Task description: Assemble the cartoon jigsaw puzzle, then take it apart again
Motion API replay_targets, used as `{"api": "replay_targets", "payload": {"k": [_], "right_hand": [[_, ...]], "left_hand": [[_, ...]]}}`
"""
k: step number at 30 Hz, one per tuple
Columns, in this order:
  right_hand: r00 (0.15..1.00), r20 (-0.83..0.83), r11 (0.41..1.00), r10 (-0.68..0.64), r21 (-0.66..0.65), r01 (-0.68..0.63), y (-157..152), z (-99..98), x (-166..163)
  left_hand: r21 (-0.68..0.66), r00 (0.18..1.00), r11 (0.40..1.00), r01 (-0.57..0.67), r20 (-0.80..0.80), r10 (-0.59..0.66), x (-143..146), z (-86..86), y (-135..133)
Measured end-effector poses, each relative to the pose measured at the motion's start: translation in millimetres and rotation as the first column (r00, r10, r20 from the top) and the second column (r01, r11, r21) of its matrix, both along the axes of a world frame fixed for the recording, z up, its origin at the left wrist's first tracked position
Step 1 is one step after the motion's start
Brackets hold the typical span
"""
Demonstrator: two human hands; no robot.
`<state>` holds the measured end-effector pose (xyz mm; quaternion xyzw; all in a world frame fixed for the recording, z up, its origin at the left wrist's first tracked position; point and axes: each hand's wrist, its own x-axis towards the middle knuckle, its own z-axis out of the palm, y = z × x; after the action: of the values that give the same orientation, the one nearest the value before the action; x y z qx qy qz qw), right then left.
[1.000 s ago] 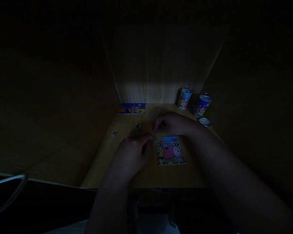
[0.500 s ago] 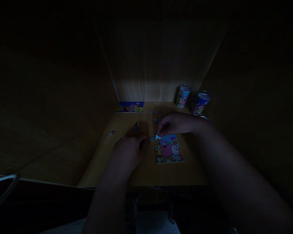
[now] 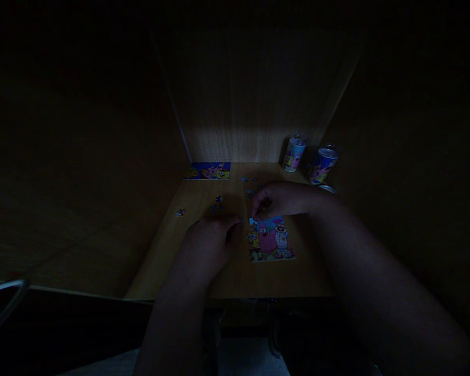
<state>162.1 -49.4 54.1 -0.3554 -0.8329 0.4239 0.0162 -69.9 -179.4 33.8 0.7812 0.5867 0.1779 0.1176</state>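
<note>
A partly joined jigsaw puzzle [image 3: 268, 243] with pink, yellow and white cartoon figures lies flat on the wooden table. My right hand [image 3: 278, 199] is over its top edge, thumb and fingertip pinching a pale blue puzzle piece [image 3: 253, 221] at the upper left corner. From the left, my left hand [image 3: 213, 235] reaches in with its fingers closed. Its fingertips meet just left of that corner on what looks like a small puzzle piece, mostly hidden and dim. Several loose pieces [image 3: 216, 207] lie beyond my left hand, and another loose piece [image 3: 250, 194] is beside my right fingers.
A blue cartoon puzzle strip [image 3: 207, 171] lies at the back left. Two clear-topped cartoon cans, one light blue [image 3: 293, 155] and one dark blue [image 3: 322, 166], stand back right near a round lid [image 3: 327, 189]. A single piece [image 3: 180, 212] lies at left. Wooden panels enclose the table.
My left hand has moved slightly right, its fingertips reaching the small piece beside the puzzle's corner, which is now mostly covered. My right hand stays almost still with its pale piece.
</note>
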Motion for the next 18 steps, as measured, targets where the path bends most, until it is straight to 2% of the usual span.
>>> {"api": "replay_targets", "payload": {"k": [9,14,18], "right_hand": [[0.998,-0.045,0.999,0.042,0.018,-0.041,-1.3,0.4,1.2],[0.994,-0.102,0.998,0.032,-0.053,-0.037,-1.4,-2.3,0.5],[0.994,-0.102,0.999,0.024,-0.038,-0.028,-1.8,-1.2,0.0]], "left_hand": [[0.016,0.985,0.990,0.140,0.100,-0.141,-1.0,-4.6,-1.6],[-0.003,0.974,0.982,0.188,0.129,-0.186,-1.9,-7.2,-1.3],[-0.005,0.974,0.982,0.190,0.131,-0.187,-1.8,-7.1,-1.7]]}}
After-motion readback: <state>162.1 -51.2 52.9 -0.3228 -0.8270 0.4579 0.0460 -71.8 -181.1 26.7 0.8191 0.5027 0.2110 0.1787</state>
